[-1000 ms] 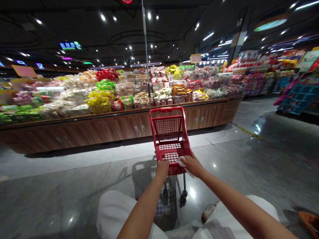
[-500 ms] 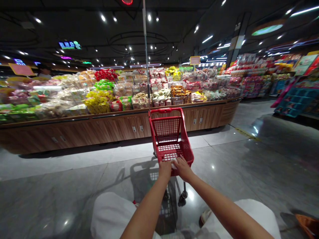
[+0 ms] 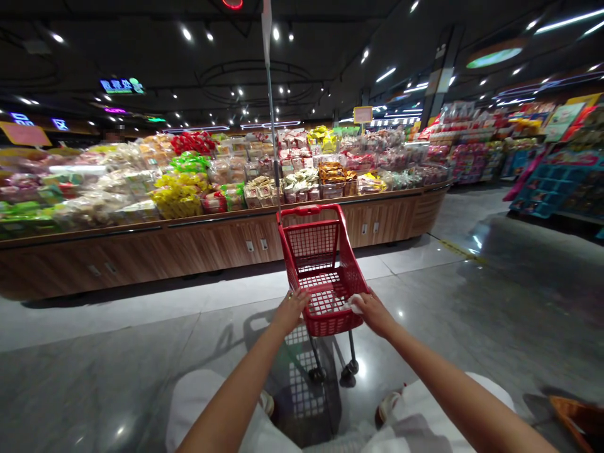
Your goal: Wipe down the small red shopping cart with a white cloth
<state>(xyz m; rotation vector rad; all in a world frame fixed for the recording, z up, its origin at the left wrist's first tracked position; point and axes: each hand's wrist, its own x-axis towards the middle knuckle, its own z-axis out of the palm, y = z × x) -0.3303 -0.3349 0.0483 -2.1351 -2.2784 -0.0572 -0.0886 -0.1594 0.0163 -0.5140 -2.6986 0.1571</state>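
A small red shopping cart (image 3: pixel 325 264) with an empty mesh basket stands in front of me on the grey floor. A thin metal pole (image 3: pixel 271 107) rises from its far left corner. My left hand (image 3: pixel 291 309) grips the near left rim of the cart, fingers curled over it. On the near right rim rests my right hand (image 3: pixel 372 311), closed on the edge together with a white crumpled paper or cloth (image 3: pixel 355 304).
A long wooden display counter (image 3: pixel 212 242) piled with bagged snacks (image 3: pixel 189 182) runs across ahead of the cart. More stocked shelves (image 3: pixel 476 145) stand at the right, with a blue rack (image 3: pixel 542 189). Glossy tiled floor (image 3: pixel 472 314) lies to the right and left.
My hands, close together on the cart's near edge half a second ago, have spread apart to its left and right corners. The cart has rolled slightly forward and to the left.
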